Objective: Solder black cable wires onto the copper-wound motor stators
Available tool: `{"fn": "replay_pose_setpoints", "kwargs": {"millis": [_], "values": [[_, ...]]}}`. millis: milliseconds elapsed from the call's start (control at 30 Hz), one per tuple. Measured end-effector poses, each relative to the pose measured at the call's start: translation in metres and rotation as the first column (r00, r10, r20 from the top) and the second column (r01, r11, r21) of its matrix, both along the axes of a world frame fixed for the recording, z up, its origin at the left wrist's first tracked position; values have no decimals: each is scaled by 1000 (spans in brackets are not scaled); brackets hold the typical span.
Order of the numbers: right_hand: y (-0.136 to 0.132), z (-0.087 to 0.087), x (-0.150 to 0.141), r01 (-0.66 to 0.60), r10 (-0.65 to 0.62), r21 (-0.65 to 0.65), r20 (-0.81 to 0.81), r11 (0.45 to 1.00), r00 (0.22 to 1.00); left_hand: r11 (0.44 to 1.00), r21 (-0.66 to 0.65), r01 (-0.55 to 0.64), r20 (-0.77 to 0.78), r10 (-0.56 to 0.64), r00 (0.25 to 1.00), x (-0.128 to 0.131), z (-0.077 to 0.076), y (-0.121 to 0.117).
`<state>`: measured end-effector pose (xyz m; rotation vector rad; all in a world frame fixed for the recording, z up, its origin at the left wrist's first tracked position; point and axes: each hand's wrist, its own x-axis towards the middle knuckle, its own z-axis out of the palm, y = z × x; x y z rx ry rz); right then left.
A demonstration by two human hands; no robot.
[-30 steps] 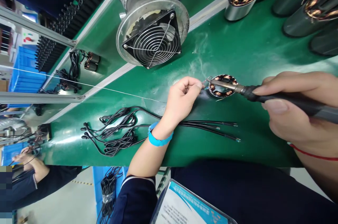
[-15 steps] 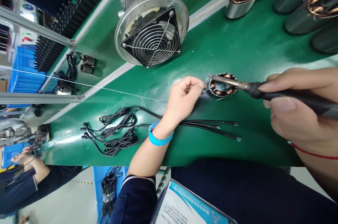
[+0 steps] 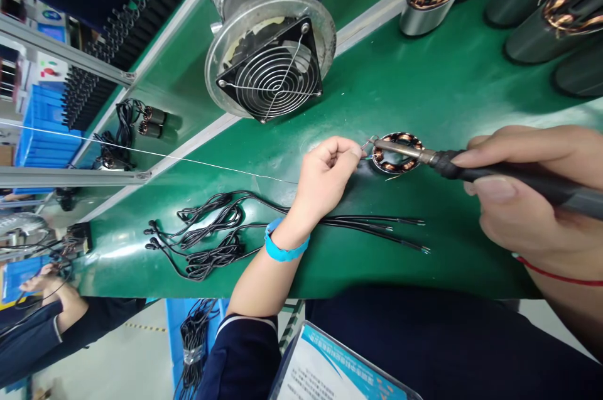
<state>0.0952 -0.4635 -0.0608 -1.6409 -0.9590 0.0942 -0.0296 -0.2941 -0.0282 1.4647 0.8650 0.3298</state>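
Note:
My left hand point(image 3: 325, 177) is closed in a pinch on a thin wire point(image 3: 366, 144) at the rim of a small motor stator point(image 3: 406, 166). Copper coils ring the stator, which sits upright on the green bench. My right hand point(image 3: 527, 199) is wrapped round the black handle of a soldering iron point(image 3: 404, 147). Its metal tip reaches over the stator to the wire by my left fingertips; whether they touch I cannot tell. A thin pale strand point(image 3: 211, 164) runs from the left to behind my left hand. Black cables point(image 3: 214, 233) lie under my left wrist.
A round fume extractor fan point(image 3: 277, 86) with a wire guard stands beyond my hands. Several larger stators point(image 3: 431, 1) are at the back right. A blue bin with bundled cables point(image 3: 193, 350) is below the bench edge. Another person's hand point(image 3: 44, 281) is at far left.
The soldering iron and my right hand have shifted slightly left, and the iron's tip sits a little lower over the stator. My left hand has barely moved, keeping its pinch.

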Motion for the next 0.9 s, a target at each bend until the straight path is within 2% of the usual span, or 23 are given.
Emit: {"fn": "replay_pose_setpoints", "kwargs": {"millis": [133, 233, 367, 500, 667, 767, 900], "values": [[12, 12, 7, -115, 109, 73, 75, 991, 991, 1000, 4, 4, 4, -4, 1000, 0, 0, 0], [19, 16, 10, -168, 146, 144, 153, 975, 977, 1000, 0, 5, 17, -5, 1000, 0, 0, 0], [20, 18, 8, -183, 155, 123, 209, 975, 965, 1000, -20, 3, 44, -2, 999, 0, -1, 0], [19, 19, 7, -180, 168, 45, 203, 983, 965, 1000, -26, -9, 40, 10, 999, 0, 0, -1], [24, 15, 7, -228, 213, 31, 251, 973, 944, 1000, -20, -16, 4, 16, 1000, 0, 1, -1], [25, 9, 2, -204, 182, 58, 263, 977, 948, 1000, -17, -17, 2, 17, 1000, 0, 0, -1], [26, 2, -3, -197, 180, 126, 130, 972, 975, 1000, -26, -14, 17, 14, 1000, 0, 0, -1]]}}
